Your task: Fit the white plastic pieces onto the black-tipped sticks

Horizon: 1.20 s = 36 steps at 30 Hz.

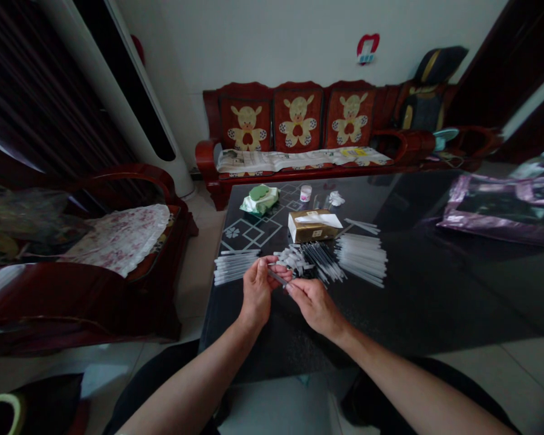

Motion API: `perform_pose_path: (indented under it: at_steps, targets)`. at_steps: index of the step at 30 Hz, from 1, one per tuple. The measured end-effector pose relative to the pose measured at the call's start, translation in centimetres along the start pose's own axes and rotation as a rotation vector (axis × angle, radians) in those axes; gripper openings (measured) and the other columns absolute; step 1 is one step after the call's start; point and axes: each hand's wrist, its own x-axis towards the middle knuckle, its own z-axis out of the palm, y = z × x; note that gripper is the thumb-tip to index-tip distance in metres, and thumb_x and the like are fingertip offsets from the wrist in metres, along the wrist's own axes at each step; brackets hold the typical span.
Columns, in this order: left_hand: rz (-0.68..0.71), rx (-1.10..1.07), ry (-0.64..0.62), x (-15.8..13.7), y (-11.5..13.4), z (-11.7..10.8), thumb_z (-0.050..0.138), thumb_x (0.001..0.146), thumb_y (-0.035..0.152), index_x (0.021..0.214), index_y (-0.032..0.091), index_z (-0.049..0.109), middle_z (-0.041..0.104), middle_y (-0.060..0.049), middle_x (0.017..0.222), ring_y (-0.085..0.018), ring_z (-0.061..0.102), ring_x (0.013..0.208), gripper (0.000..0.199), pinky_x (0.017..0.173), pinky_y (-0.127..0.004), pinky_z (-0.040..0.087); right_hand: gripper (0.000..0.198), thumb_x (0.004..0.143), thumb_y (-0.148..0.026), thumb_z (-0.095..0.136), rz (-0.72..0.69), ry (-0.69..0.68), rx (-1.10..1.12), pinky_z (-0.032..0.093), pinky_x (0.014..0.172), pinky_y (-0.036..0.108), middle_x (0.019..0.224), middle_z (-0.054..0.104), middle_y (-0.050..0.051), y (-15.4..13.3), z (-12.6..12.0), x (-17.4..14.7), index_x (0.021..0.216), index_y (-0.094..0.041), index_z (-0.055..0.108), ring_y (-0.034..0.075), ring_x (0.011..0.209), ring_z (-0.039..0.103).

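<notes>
Over the near side of the dark table, my left hand [260,284] and my right hand [316,302] meet on one slim, translucent pen barrel [278,277]. Each hand pinches an end of it, the left with its other fingers curled beneath. Just beyond my hands lies a heap of small white pieces [294,258] that look like pen caps. Beside it are dark, thin pen refills [323,260] in a loose bunch. A stack of frosted, empty-looking pen barrels [361,257] is on the right. Left of my left hand are several more pens [236,267] in a row.
Behind the piles stands a gold tissue box [314,227]. Farther back are a green wipes pack [260,199], a small pink-and-white jar [305,193] and a crumpled tissue [336,198]. A purple-edged clear bag [503,208] sits at the right.
</notes>
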Motion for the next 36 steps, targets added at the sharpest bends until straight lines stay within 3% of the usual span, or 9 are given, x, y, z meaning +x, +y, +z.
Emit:
perform_pose_path:
  at_steps: [6, 15, 21, 25, 30, 36]
  targets:
    - [0.018, 0.045, -0.013, 0.0, 0.2, 0.1, 0.058, 0.082, 0.049, 0.096, 0.013, 0.061, 0.068, -0.007, 0.074, -0.02, 0.068, 0.067, 0.039, 0.063, -0.031, 0.054, 0.037, 0.092, -0.035, 0.041, 0.011, -0.013, 0.01, 0.033, 0.056, 0.024, 0.061, 0.053, 0.0, 0.0, -0.2, 0.0, 0.071, -0.013, 0.062, 0.013, 0.058, 0.045]
    - [0.016, -0.067, -0.01, -0.7, 0.0, 0.7, 0.056, 0.084, 0.047, 0.097, 0.015, 0.059, 0.068, -0.006, 0.075, -0.02, 0.068, 0.072, 0.035, 0.066, -0.03, 0.053, 0.036, 0.09, -0.038, 0.046, 0.05, 0.022, 0.136, 0.032, 0.053, 0.023, 0.058, 0.051, -0.001, 0.2, 0.2, -0.1, 0.07, -0.013, 0.063, 0.011, 0.055, 0.044]
    - [0.04, -0.042, -0.036, -1.2, -0.8, 0.6, 0.053, 0.086, 0.047, 0.098, 0.016, 0.056, 0.069, -0.006, 0.077, -0.02, 0.068, 0.07, 0.033, 0.058, -0.028, 0.052, 0.034, 0.086, -0.044, 0.05, 0.417, -0.069, 0.573, 0.014, 0.033, 0.02, 0.039, 0.029, -0.01, 0.2, 0.1, -0.4, 0.072, -0.014, 0.06, 0.005, 0.032, 0.019]
    - [0.038, -0.039, -0.039, -1.1, -1.6, 0.4, 0.051, 0.087, 0.048, 0.097, 0.016, 0.056, 0.068, -0.006, 0.076, -0.02, 0.068, 0.07, 0.034, 0.058, -0.028, 0.052, 0.03, 0.081, -0.043, 0.057, 0.608, -0.174, 0.832, 0.013, 0.027, 0.018, 0.036, 0.027, -0.012, 0.6, 0.0, -0.4, 0.07, -0.015, 0.057, 0.004, 0.028, 0.016]
    - [-0.041, -0.104, -0.089, -0.5, -1.4, 0.4, 0.051, 0.088, 0.047, 0.1, 0.014, 0.057, 0.069, -0.008, 0.079, -0.021, 0.069, 0.078, 0.035, 0.071, -0.034, 0.054, 0.032, 0.082, -0.044, 0.057, 0.552, -0.15, 0.815, 0.013, 0.026, 0.017, 0.038, 0.03, -0.011, 1.5, -0.3, -0.2, 0.074, -0.014, 0.059, 0.003, 0.027, 0.017]
    - [-0.189, -0.09, -0.185, 1.6, -0.2, -1.3, 0.043, 0.089, 0.052, 0.115, 0.009, 0.056, 0.067, -0.02, 0.107, -0.027, 0.066, 0.096, 0.052, 0.085, -0.041, 0.05, 0.034, 0.086, -0.045, 0.052, 0.448, -0.165, 0.667, 0.013, 0.028, 0.018, 0.041, 0.029, -0.011, 2.2, -1.6, 0.1, 0.079, -0.014, 0.062, 0.003, 0.029, 0.016]
